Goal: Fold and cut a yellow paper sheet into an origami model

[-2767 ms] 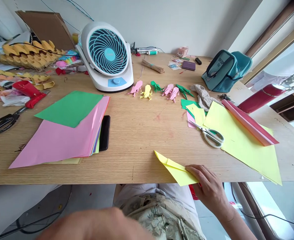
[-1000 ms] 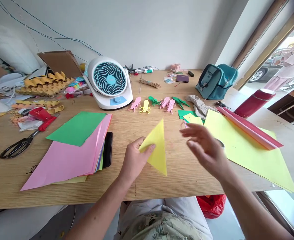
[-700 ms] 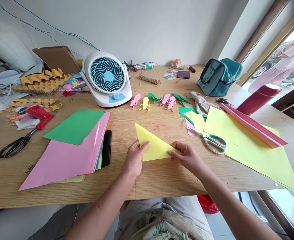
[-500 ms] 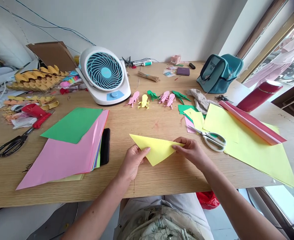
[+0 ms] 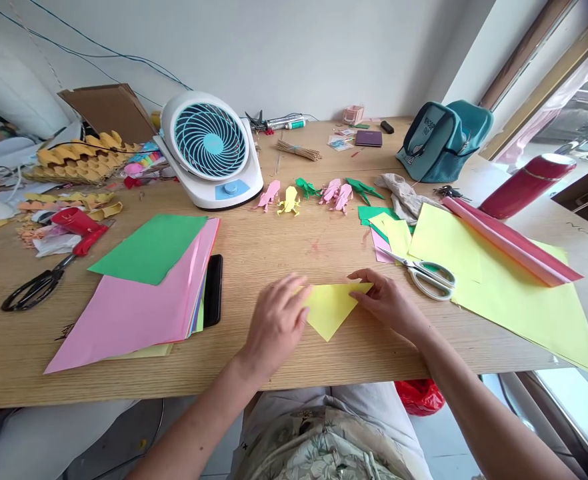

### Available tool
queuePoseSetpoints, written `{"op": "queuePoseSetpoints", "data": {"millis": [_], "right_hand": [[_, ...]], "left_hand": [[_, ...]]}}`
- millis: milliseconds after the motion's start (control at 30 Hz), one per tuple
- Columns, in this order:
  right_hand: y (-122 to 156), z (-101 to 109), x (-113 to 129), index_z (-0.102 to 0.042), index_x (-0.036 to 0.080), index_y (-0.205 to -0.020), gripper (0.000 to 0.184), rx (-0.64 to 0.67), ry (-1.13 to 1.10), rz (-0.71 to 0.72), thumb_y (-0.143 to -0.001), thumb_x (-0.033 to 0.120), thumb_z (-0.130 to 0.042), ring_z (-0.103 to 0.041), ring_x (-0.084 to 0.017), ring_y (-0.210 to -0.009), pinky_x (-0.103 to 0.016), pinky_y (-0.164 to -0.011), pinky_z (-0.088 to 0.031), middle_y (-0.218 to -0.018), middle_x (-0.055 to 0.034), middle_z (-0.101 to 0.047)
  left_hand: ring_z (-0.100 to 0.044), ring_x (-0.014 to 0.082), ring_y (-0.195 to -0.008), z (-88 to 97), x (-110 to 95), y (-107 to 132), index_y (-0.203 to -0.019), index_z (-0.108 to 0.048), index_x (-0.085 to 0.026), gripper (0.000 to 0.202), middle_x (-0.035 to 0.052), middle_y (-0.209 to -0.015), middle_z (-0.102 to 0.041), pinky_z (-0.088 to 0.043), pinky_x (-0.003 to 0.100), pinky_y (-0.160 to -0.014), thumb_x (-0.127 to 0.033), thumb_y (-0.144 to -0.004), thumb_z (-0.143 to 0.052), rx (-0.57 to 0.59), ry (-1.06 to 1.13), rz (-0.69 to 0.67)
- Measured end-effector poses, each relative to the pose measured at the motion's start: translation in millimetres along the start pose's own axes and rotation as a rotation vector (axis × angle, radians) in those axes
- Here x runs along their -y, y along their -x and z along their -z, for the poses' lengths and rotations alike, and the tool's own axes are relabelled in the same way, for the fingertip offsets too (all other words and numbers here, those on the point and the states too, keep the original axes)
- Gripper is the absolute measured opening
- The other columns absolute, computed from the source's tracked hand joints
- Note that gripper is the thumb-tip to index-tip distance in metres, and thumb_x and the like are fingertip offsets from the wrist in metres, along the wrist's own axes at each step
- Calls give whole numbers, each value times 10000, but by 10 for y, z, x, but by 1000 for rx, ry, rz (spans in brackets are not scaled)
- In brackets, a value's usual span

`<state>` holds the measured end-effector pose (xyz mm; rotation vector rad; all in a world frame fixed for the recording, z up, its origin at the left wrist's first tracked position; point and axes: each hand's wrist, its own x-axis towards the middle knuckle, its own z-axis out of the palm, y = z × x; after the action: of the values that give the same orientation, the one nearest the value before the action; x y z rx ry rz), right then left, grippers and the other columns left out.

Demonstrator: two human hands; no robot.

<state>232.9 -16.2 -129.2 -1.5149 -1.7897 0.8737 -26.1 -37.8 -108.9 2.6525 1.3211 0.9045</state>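
A folded yellow paper triangle (image 5: 330,308) lies in front of me, its long edge at the top and one point toward me. My right hand (image 5: 385,299) pinches its right corner between thumb and fingers. Over the left corner, and hiding it, is my left hand (image 5: 280,321), with fingers stretched out and a little blurred. White-handled scissors (image 5: 431,279) rest just right of my right hand, near small yellow, green and pink paper pieces (image 5: 398,237).
Left are a pink paper stack (image 5: 139,310) with a green sheet (image 5: 151,248), a black phone (image 5: 214,290) and black-handled scissors (image 5: 34,290). Behind stand a fan (image 5: 211,150) and several folded paper frogs (image 5: 289,200). Right are yellow sheets (image 5: 529,313) and a red flask (image 5: 529,185).
My left hand has let go of its pinch and moved up over the left part of the triangle, fingers now extended. The paper has been lowered and turned slightly; the right hand keeps its corner.
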Motion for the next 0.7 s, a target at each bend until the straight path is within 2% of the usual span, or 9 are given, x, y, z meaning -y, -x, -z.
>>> {"op": "queuePoseSetpoints", "data": {"millis": [100,200,400,700], "right_hand": [[11,-37,1,-605,227,-1163,323,-7,37,10,-868,356,-589,-550,-143,-596,-274,-555,-429,-790,-6,-635],[8,-52,-13,-581,223,-1204,359,-53,83,29,-862,332,-590,-553,-145,-614,-291,-595,-456,-834,-16,-642],[-11,-93,-84,-568,210,-1191,330,-170,104,81,-871,289,-552,-565,-149,-666,-322,-641,-496,-1013,-68,-661],[-1,-69,-144,-599,211,-1130,271,-249,-11,62,-870,286,-589,-574,-166,-764,-340,-719,-509,-1021,-68,-641]], "left_hand": [[-399,270,-1409,-169,-71,-11,-1409,-451,-179,451,97,-1478,-498,-326,451,-1158,-268,-971,-513,254,-43,-130],[-340,286,-1447,-294,-83,31,-1449,-410,-154,512,113,-1545,-403,-302,464,-1169,-377,-992,-470,381,-85,-125],[-258,277,-1484,-309,-71,79,-1489,-355,-152,558,110,-1589,-314,-272,463,-1181,-437,-1011,-392,438,-108,-120],[-253,307,-1481,-328,-84,-25,-1485,-357,-129,602,127,-1596,-295,-275,482,-1173,-463,-991,-437,491,-125,-127]]}}
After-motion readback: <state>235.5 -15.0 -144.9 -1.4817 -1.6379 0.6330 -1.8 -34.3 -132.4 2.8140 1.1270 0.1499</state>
